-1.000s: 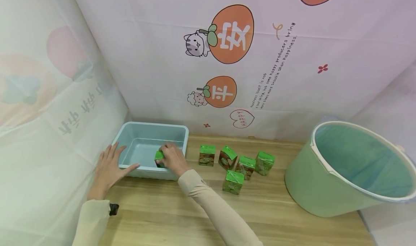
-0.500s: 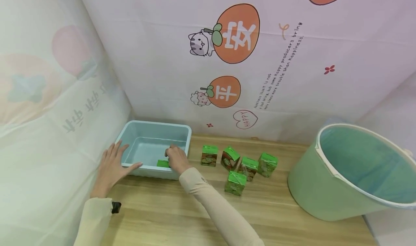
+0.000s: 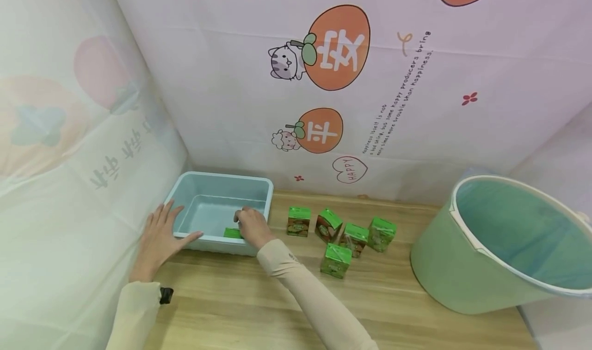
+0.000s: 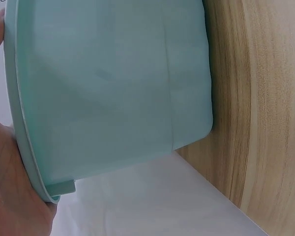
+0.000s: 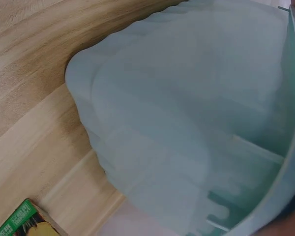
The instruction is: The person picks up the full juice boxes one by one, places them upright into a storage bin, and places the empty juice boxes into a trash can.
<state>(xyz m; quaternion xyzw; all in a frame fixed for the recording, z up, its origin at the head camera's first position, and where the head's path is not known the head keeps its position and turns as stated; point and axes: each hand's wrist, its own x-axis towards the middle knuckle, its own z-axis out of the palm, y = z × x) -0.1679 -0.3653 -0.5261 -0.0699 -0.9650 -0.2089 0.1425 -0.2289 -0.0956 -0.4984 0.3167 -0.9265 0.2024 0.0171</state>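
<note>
A pale blue plastic tub (image 3: 210,178) stands at the table's left, against the back cloth. My left hand (image 3: 159,239) rests on its near left corner, fingers spread along the side and thumb over the front rim; its edge also shows beside the rim in the left wrist view. My right hand (image 3: 253,227) reaches inside the tub at the front right, fingers bent. Just left of it, low behind the front wall, shows the green top of a small box (image 3: 233,233). The fingertips are hidden, so whether they hold this box cannot be told.
Several small green-topped boxes (image 3: 336,260) with printed sides stand on the wooden table (image 3: 259,309) right of the tub. A large green bucket (image 3: 455,268) is farther right. Printed cloth (image 3: 407,134) hangs behind and at the left.
A second ago my right hand held the box higher inside the tub; now the box sits lower, with the hand at its right. My left hand stays on the rim.
</note>
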